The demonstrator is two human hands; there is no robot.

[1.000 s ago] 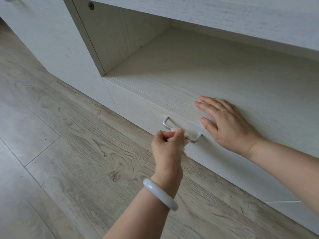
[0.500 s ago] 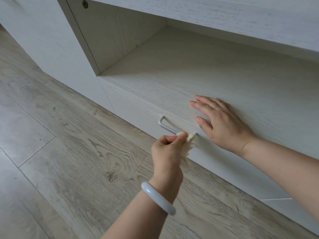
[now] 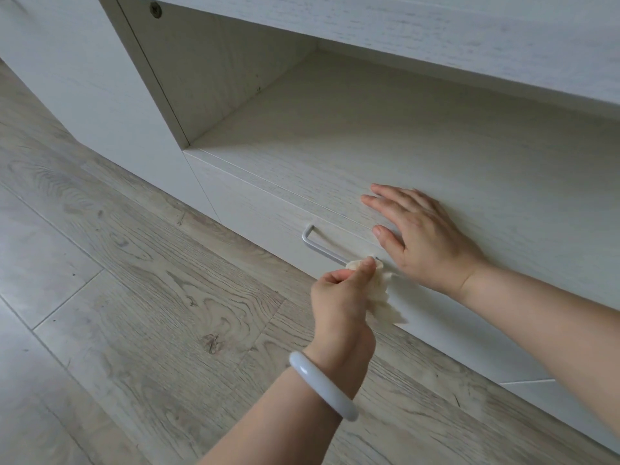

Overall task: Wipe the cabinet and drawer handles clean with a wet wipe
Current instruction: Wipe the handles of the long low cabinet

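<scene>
Pale, white-washed wood grain covers the low cabinet (image 3: 436, 135), whose open shelf sits above a shut drawer (image 3: 268, 209) near the floor. A brushed metal handle (image 3: 320, 247) runs along the drawer front, its left end bent in toward the panel; its right end is hidden behind the wet wipe (image 3: 379, 290).

The left hand (image 3: 339, 297), with a smooth white bangle (image 3: 322, 385) round its wrist, pinches the crumpled cream wipe between thumb and curled fingers and holds it against the right end of the handle. Loose folds of the wipe hang down to the right of the hand, in front of the drawer panel.

The right hand (image 3: 422, 236) lies flat on the shelf surface just above the drawer, to the right of the handle, fingers straight and slightly spread, pointing left, the thumb reaching down over the front edge. It grips nothing. The two hands are near each other but apart.

Grey-brown wood-look floor planks (image 3: 151, 297) fill the near and left part of the view. At the far left a plain cabinet panel (image 3: 84, 78) stands beside the open shelf, with a round fitting (image 3: 155, 9) set near the top of the dividing wall's front edge.
</scene>
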